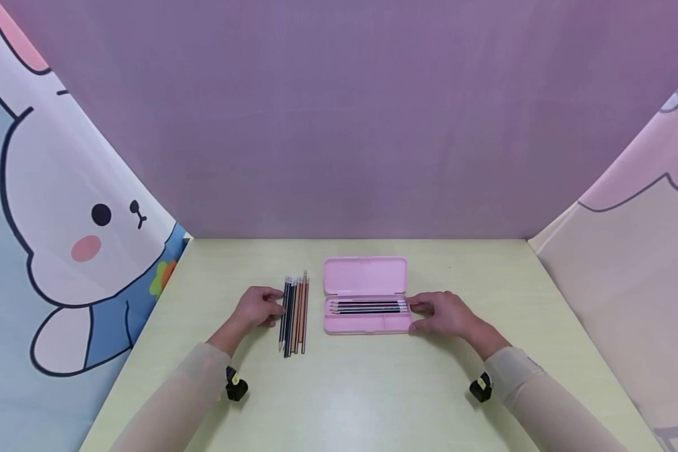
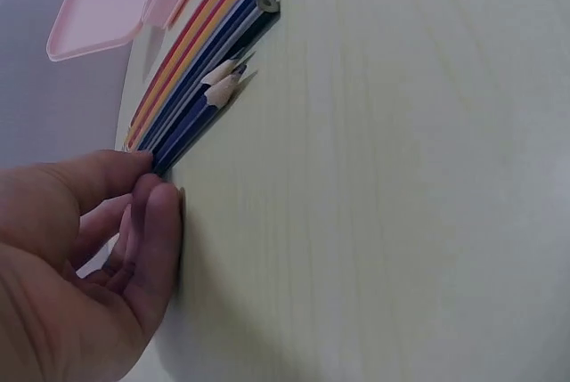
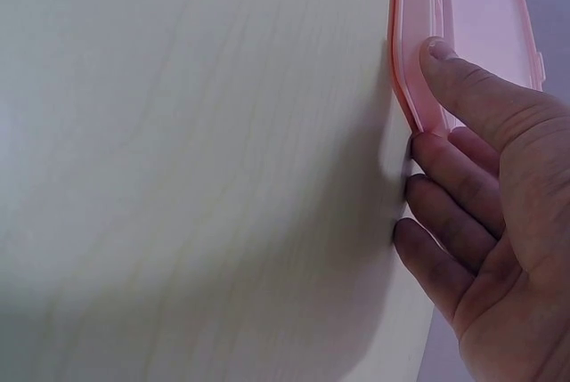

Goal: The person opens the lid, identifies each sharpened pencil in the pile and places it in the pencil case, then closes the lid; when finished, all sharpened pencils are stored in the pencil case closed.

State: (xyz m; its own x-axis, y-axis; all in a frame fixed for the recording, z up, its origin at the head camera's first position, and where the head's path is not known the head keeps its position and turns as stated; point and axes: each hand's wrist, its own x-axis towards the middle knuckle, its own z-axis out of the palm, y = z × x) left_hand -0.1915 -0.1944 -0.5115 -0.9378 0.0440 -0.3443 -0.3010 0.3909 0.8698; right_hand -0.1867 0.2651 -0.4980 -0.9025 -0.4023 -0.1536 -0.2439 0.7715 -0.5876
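An open pink pencil case [image 1: 354, 324] lies at the middle of the table, its lid [image 1: 365, 276] folded back. Several dark pencils [image 1: 368, 307] lie in its long compartment. To its left is a row of pencils [image 1: 295, 317], dark ones on the left and orange-brown and reddish ones on the right. My left hand [image 1: 258, 307] touches the left edge of this row; in the left wrist view its thumb meets the nearest dark blue pencil [image 2: 198, 118]. Against the case's right end rests my right hand [image 1: 443, 314], thumb and fingers spread along the end wall [image 3: 417, 70].
The pale wooden table [image 1: 344, 395] meets a purple backdrop [image 1: 361, 125] at its far edge. Printed cloth panels stand at the left [image 1: 90, 270] and right [image 1: 627, 263]. Small black devices hang at both wrists.
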